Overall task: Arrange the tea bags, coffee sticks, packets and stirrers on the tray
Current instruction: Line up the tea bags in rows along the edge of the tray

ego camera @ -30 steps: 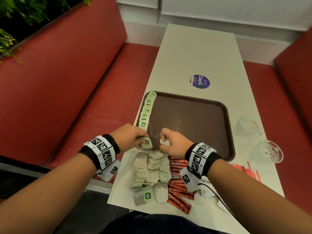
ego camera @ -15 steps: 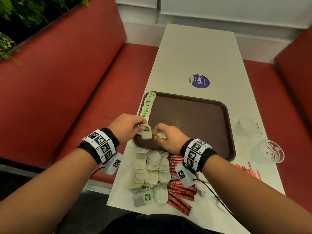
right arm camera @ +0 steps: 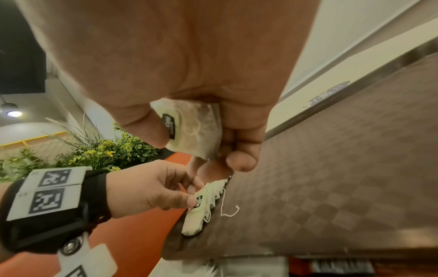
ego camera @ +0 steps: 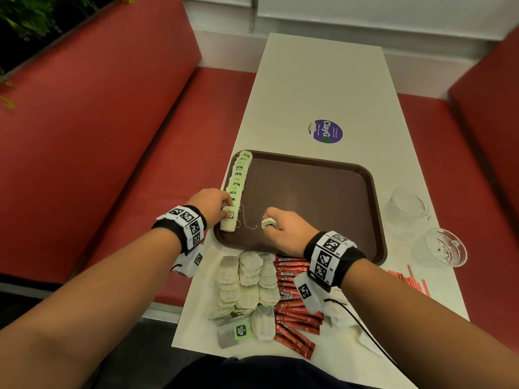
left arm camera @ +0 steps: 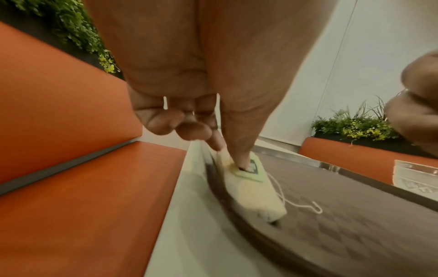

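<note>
A brown tray [ego camera: 309,192] lies on the white table, with a row of green-tagged tea bags [ego camera: 238,175] along its left edge. My left hand [ego camera: 229,209] pinches the nearest tea bag [ego camera: 228,223] of that row, which lies on the tray's left rim. In the left wrist view my thumb presses its green tag [left arm camera: 249,173], and its string trails onto the tray. My right hand [ego camera: 271,220] hovers over the tray's near left part, fingers curled round a second tea bag [right arm camera: 194,129]. The right wrist view also shows my left hand [right arm camera: 194,193] on the laid tea bag [right arm camera: 193,221].
In front of the tray lie a pile of loose tea bags [ego camera: 247,287] and red coffee sticks [ego camera: 295,313]. Red stirrers [ego camera: 410,279] and two glass cups [ego camera: 407,206] [ego camera: 441,248] stand to the right. A purple sticker [ego camera: 325,131] sits beyond the tray. Red benches flank the table.
Both hands moved from the tray's near edge further onto it and drew apart. The left hand brought its tea bag down at the near end of the row; the right shifted right with its bag.
</note>
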The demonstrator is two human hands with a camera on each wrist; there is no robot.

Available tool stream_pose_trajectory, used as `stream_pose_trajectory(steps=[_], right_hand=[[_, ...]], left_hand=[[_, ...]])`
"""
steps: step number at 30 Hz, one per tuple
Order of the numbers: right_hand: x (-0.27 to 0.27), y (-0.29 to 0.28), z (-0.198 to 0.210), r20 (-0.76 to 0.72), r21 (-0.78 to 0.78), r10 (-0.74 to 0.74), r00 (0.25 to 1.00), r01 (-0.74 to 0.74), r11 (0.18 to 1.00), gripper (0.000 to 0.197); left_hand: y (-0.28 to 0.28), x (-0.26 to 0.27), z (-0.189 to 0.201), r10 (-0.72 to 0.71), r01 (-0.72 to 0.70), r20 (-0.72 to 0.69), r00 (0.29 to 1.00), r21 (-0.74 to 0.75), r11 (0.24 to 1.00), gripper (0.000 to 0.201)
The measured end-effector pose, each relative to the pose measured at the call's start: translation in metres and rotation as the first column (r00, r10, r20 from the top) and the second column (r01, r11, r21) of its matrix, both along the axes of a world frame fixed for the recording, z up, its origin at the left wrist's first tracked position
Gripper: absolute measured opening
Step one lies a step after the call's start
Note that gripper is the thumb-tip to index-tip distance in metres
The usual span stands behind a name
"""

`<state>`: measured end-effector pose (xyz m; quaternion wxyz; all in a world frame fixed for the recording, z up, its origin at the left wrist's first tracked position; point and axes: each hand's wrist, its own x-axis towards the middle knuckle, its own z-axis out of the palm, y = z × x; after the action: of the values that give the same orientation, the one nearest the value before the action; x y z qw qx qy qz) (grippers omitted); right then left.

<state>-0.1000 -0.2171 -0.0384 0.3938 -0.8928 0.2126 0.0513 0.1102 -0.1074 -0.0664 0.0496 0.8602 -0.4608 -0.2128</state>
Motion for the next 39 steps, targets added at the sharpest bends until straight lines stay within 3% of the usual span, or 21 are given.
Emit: stream_pose_trajectory(steps=[3,7,15,17,20,22,27,33,37,39], right_hand=[[-0.001,-0.001,-0.002,0.001,0.009,-0.002,1.000,0.002,1.000,0.006],[-0.001,-0.005,-0.005,-0.002,0.004,0.000,1.000,0.000,1.000,0.008],[0.004,-0.007,-0.012,0.019,-0.038,0.009,1.000,-0.008,0.999,0.008],[0.005,-0.006,-0.011,0.009,-0.008,-0.001,1.000,0.001,1.000,0.010],[0.007,-0.005,-0.007,0.002,0.055,-0.026,1.000,0.026,0.998,0.013],[0.009,-0.003,-0.004,0.015,0.060,-0.035,0.999,0.034,0.998,0.019],[0.014,-0.001,-0.005,0.034,0.052,-0.035,0.999,0.033,0.998,0.013],[0.016,-0.004,-0.010,0.050,-0.052,-0.026,0.998,0.028,0.998,0.016],[0.014,-0.005,-0.015,-0.010,-0.039,0.002,1.000,-0.002,0.999,0.042],[0.012,-0.005,-0.016,-0.078,-0.067,0.094,0.993,-0.099,0.993,0.044]], left_hand=[[0.000,-0.004,-0.004,0.003,-0.001,0.031,1.000,-0.059,0.998,0.029],[0.002,-0.009,-0.008,-0.148,0.144,0.046,0.988,0.073,0.987,0.039],[-0.002,-0.004,-0.003,-0.175,0.167,0.078,0.982,0.095,0.981,0.038],[-0.002,-0.008,0.004,-0.172,0.171,0.058,0.983,0.019,0.985,0.032],[0.002,-0.024,0.026,-0.165,0.122,-0.119,0.979,-0.303,0.945,0.023],[0.006,-0.037,0.041,-0.202,0.107,-0.201,0.959,-0.405,0.908,0.015],[0.007,-0.042,0.045,-0.270,0.207,-0.096,0.958,-0.417,0.885,0.004],[0.011,-0.037,0.043,-0.282,0.195,-0.156,0.947,-0.417,0.887,0.003],[0.014,-0.028,0.045,-0.204,0.095,-0.205,0.957,-0.443,0.891,0.004],[0.015,-0.016,0.044,-0.165,0.094,-0.168,0.972,-0.367,0.925,0.005]])
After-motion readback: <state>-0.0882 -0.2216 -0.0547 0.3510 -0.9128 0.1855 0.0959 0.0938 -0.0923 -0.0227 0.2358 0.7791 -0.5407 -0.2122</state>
